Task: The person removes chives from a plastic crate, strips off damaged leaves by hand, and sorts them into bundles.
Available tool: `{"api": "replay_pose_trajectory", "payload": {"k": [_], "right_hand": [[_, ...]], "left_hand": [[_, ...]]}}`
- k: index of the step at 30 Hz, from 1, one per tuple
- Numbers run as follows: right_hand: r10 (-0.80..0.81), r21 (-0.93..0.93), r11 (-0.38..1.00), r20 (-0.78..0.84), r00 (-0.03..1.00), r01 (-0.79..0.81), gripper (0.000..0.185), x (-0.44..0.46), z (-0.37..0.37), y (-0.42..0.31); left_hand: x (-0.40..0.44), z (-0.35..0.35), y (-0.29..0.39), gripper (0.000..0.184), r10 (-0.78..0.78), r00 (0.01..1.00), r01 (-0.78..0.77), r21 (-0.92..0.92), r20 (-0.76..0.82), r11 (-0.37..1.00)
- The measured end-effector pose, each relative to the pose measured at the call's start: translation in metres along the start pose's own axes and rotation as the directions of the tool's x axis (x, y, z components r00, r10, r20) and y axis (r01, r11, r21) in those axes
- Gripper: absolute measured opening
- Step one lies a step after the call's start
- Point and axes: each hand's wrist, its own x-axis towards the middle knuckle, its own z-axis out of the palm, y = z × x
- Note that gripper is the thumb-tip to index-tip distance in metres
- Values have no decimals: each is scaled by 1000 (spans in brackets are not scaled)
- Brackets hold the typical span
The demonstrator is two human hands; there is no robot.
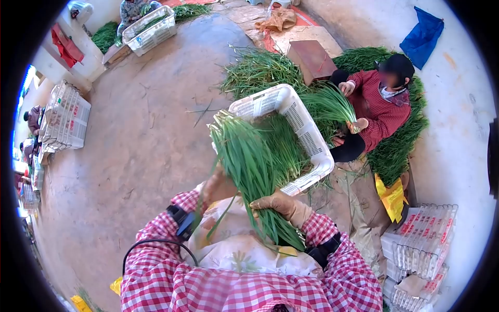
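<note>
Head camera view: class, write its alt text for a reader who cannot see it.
Two hands, left and right, hold a large bundle of long green leaves over a white plastic crate with more greens inside. To the right, a seated co-worker in a red top holds another bunch beside heaped greens.

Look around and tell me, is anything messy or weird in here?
Just a little mess: a few thin green leaves lie loose on the brown floor, away from the big leafy heap, as if somebody dropped them. The white plastic basket and the long green bunch being held show no damage I can see.
</note>
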Motion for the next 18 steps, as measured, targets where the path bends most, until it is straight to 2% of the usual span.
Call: {"api": "replay_pose_trajectory", "payload": {"k": [3, 6, 7, 8, 9, 10, 11, 12, 13, 14, 15, 16, 17, 18], "right_hand": [[46, 77, 996, 34, 998, -48, 27, -6, 4, 34], [328, 359, 877, 40, 944, -320, 23, 2, -14, 91], [300, 406, 880, -69, 951, -248, 23, -13, 7, 88], [291, 386, 889, -57, 955, -247, 25, -11, 6, 104], [202, 324, 929, -42, 979, -178, 29, -1, -3, 128], [114, 265, 959, -23, 993, -104, 33, 3, 1, 135], [157, 233, 960, 9, 988, -155, 38, 0, 3, 142], [-58, 48, 997, 43, 997, 56, 43, 2, 4, 152], [-91, -184, 977, 99, 991, 108, 50, -12, 11, 141], [-110, -406, 899, 157, 981, 166, 58, -24, 19, 130], [-240, -287, 910, 223, 945, 299, 91, -7, 3, 160], [-297, -167, 929, 198, 934, 331, 91, -7, 4, 165], [-353, -41, 931, 164, 921, 364, 92, -12, 4, 165], [-403, 90, 915, 121, 907, 394, 92, -18, 5, 167]], "left_hand": [[14, 1, -23, 100, 132, 982, -111, 147, -135, 983], [17, 27, -43, 92, 70, 995, -66, -69, 66, 995], [14, 21, -55, 84, 97, 993, -88, -118, 69, 989], [5, 8, -63, 79, 59, 998, -60, -111, -10, 992], [-1, 7, -68, 76, 68, 996, -69, -1, -64, 998], [-6, 2, -67, 71, 14, 998, -15, -13, -62, 1000], [-11, -3, -67, 67, -40, 997, 39, -24, -60, 999], [-18, 4, -67, 68, 44, 999, -47, 78, 29, 996], [-26, -12, -55, 67, -52, 999, 53, 94, -8, 994], [-30, -28, -40, 66, -146, 988, 151, 114, -46, 982], [-39, 1, -23, 62, -214, 970, 233, 194, -115, 953], [-51, 33, -4, 59, -274, 943, 318, 271, -187, 908], [-57, 38, 15, 47, -317, 923, 377, 350, -216, 857], [-59, 14, 39, 50, -405, 899, 426, 547, -167, 721]]}}
